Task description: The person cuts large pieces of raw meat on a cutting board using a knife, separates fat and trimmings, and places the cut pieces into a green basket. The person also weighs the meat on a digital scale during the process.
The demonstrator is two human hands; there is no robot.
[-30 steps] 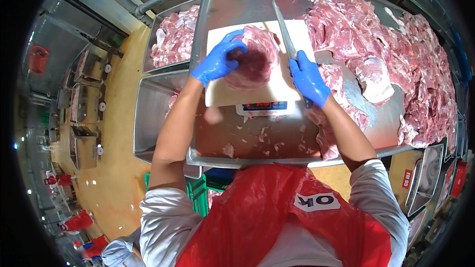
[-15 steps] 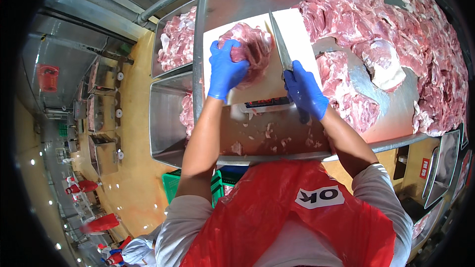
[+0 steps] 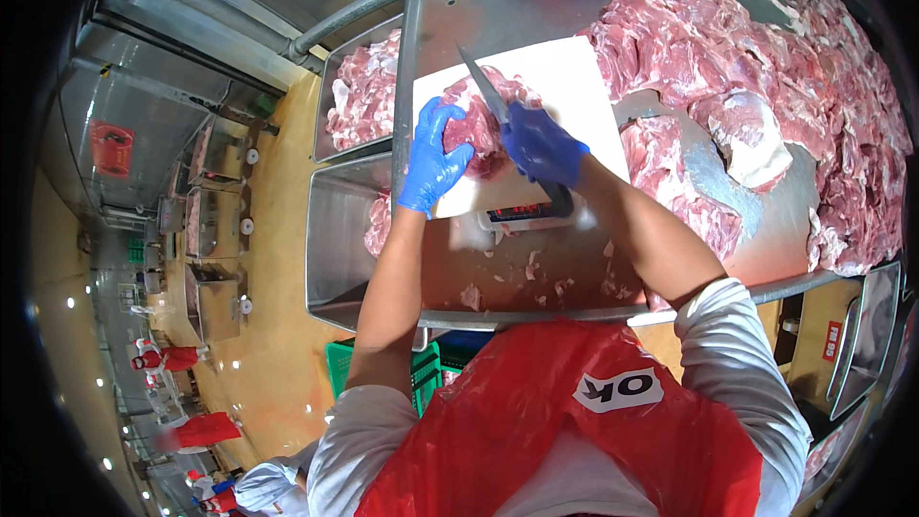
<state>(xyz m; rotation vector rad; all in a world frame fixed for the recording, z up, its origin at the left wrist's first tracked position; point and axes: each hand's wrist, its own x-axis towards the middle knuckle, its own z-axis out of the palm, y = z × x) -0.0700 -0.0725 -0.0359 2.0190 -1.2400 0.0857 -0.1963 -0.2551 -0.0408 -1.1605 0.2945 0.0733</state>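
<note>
A piece of raw red meat [image 3: 472, 136] lies on a white cutting board [image 3: 576, 77]. My left hand [image 3: 434, 161], in a blue glove, grips its left side, fingers curled over the edge and thumb nearer me. In my right hand [image 3: 542, 146], also gloved in blue, is a knife [image 3: 485, 85] held by its dark handle. The blade points away and to the left, over the top of the meat. Whether its edge touches the meat I cannot tell. The meat's right part is hidden behind the knife and my right hand.
Meat pieces [image 3: 699, 48] are heaped along the right of the metal worktable [image 3: 479, 14]. A paler, fat-covered piece [image 3: 751, 139] lies before them. Left stand metal bins [image 3: 330, 230] holding meat. Below the board are a small dark display [image 3: 522, 213] and scraps. A green crate [image 3: 426, 373] stands below.
My right hand has moved left with the knife, from the board's right side to over the meat. My left hand still holds the meat. The whole view has shifted slightly.
</note>
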